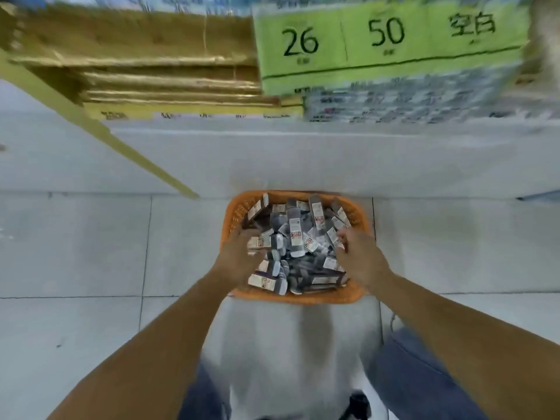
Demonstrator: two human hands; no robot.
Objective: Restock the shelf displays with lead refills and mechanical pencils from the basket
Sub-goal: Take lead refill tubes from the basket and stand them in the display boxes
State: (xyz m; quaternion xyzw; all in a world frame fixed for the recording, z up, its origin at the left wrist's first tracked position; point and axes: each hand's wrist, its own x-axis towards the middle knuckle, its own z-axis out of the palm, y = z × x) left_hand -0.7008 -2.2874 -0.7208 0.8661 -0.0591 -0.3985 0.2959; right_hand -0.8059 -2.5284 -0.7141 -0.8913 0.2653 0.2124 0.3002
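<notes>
An orange plastic basket (303,297) sits on the tiled floor at the foot of the shelf unit, filled with several small grey and white lead refill packs (295,233). My left hand (239,256) reaches into the basket's left side, fingers spread over the packs and blurred. Over the basket's right side my right hand (359,256) has its fingers curled, fingertips touching a pack. Whether either hand grips a pack is not clear. No mechanical pencils can be made out.
The white shelf base (303,159) runs across behind the basket. Above it lie gold paper stacks (151,56) at left and a green pack (388,40) marked 26 and 50 at right. A yellow strip (121,144) slants down at left. My knees are below.
</notes>
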